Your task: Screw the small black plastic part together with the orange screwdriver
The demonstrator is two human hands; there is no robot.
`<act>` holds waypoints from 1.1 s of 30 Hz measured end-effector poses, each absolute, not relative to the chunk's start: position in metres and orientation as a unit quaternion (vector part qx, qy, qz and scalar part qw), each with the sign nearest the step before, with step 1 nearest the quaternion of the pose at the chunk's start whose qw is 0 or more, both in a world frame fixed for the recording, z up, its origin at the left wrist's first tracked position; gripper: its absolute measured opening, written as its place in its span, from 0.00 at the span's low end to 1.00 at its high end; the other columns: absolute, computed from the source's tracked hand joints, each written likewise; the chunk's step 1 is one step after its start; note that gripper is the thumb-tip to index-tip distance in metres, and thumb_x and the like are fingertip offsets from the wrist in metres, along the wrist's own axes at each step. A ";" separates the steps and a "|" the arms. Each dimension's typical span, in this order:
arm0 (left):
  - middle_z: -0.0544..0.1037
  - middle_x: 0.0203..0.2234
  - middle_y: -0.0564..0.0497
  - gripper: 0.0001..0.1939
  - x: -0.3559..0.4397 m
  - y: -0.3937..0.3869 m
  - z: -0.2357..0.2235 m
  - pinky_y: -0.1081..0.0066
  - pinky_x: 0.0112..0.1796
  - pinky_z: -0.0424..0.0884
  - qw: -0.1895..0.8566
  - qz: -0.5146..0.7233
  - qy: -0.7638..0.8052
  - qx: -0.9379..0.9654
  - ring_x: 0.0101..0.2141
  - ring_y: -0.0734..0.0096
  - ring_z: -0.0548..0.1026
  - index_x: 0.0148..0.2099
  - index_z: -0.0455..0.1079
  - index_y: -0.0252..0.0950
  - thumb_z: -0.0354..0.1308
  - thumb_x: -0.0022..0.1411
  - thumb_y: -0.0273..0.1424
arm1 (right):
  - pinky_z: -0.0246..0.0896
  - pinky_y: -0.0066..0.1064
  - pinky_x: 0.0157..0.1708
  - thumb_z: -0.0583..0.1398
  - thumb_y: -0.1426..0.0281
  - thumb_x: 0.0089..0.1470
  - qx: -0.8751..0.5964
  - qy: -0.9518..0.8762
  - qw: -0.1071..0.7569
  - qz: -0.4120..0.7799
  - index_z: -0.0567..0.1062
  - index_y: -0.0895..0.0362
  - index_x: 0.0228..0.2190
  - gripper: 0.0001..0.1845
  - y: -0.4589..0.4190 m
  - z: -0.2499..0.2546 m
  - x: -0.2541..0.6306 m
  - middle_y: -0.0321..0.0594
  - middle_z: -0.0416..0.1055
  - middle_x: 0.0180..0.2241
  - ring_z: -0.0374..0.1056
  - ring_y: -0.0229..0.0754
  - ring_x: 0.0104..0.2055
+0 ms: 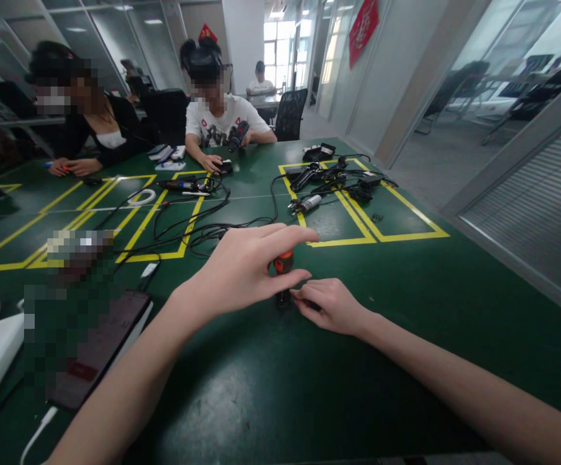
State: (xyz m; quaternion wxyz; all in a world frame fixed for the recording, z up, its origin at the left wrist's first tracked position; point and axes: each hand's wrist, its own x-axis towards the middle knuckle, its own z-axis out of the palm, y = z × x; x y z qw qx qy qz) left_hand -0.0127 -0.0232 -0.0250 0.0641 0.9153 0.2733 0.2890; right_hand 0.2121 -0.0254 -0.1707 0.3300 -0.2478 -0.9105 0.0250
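Clerk: Left hand (249,263), condition?

Keeper: Thumb and index finger parted in a wide curve, an orange-and-black tool (284,263) showing between them. Firmness of contact: cannot tell.

Clerk: Right hand (333,306)?

Keeper: Fingers drawn together, just right of the tool's dark lower end. Whether they pinch anything: cannot tell.

Clerk: Tool, location?

Keeper: Near part of the green table (280,387), on the near side of the tangled cables (346,183). Seemingly upright.

Clerk: Handling, in your judgement?

Keeper: Left: even grip about the orange part, tool held plumb. Right: fingertips low and light, clear of the left thumb, lest the lower end be tipped.

Clerk: Defects of view?

Keeper: Tool's top, behind the left hand. Middle section, behind the left thumb. Right fingertips, too small to read. Tool's exact kind, undetermined. Dark phone (108,339), near left, partly masked by blocks.
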 end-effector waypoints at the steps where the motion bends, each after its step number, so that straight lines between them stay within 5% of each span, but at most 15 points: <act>1: 0.81 0.36 0.53 0.15 -0.012 -0.023 -0.024 0.75 0.33 0.66 0.058 0.286 0.277 0.915 0.32 0.73 0.77 0.53 0.73 0.36 0.65 0.67 0.34 | 0.60 0.29 0.28 0.55 0.75 0.67 -0.246 -0.912 0.326 0.028 0.73 0.56 0.34 0.10 -0.026 -0.170 0.212 0.39 0.77 0.26 0.72 0.39 0.26; 4: 0.78 0.32 0.53 0.11 -0.011 -0.026 -0.021 0.73 0.32 0.66 0.064 0.272 0.291 0.915 0.31 0.71 0.76 0.48 0.72 0.34 0.63 0.65 0.32 | 0.58 0.29 0.28 0.53 0.74 0.68 -0.247 -0.916 0.314 0.034 0.72 0.55 0.32 0.11 -0.027 -0.168 0.213 0.38 0.76 0.25 0.70 0.38 0.26; 7: 0.78 0.42 0.48 0.15 -0.011 -0.028 -0.018 0.72 0.37 0.70 0.094 0.262 0.280 0.919 0.37 0.70 0.77 0.50 0.71 0.33 0.59 0.60 0.24 | 0.55 0.29 0.27 0.53 0.74 0.68 -0.245 -0.917 0.313 0.041 0.70 0.54 0.31 0.12 -0.028 -0.165 0.213 0.36 0.73 0.24 0.67 0.37 0.24; 12: 0.79 0.44 0.49 0.17 -0.012 -0.026 -0.025 0.74 0.36 0.70 0.056 0.285 0.253 0.923 0.38 0.72 0.78 0.54 0.71 0.36 0.54 0.66 0.21 | 0.55 0.29 0.28 0.53 0.75 0.68 -0.243 -0.919 0.306 0.047 0.71 0.55 0.33 0.11 -0.030 -0.164 0.213 0.36 0.74 0.25 0.68 0.37 0.25; 18: 0.79 0.37 0.51 0.17 -0.007 -0.027 -0.023 0.71 0.36 0.70 0.017 0.260 0.256 0.931 0.35 0.69 0.77 0.55 0.74 0.36 0.54 0.65 0.22 | 0.56 0.29 0.27 0.54 0.73 0.67 -0.263 -0.919 0.286 0.071 0.70 0.54 0.34 0.08 -0.030 -0.171 0.215 0.37 0.75 0.25 0.69 0.38 0.25; 26: 0.78 0.47 0.47 0.23 -0.010 -0.030 -0.019 0.71 0.39 0.72 0.036 0.253 0.278 0.926 0.40 0.69 0.78 0.62 0.70 0.38 0.53 0.67 0.20 | 0.55 0.29 0.27 0.56 0.73 0.66 -0.269 -0.919 0.273 0.089 0.72 0.55 0.39 0.05 -0.031 -0.170 0.217 0.35 0.74 0.25 0.69 0.38 0.24; 33: 0.78 0.40 0.48 0.25 -0.012 -0.032 -0.013 0.71 0.37 0.71 0.050 0.233 0.291 0.927 0.40 0.66 0.77 0.60 0.71 0.37 0.56 0.61 0.21 | 0.55 0.29 0.27 0.57 0.73 0.66 -0.276 -0.917 0.271 0.096 0.73 0.56 0.40 0.04 -0.031 -0.170 0.218 0.35 0.75 0.25 0.69 0.37 0.24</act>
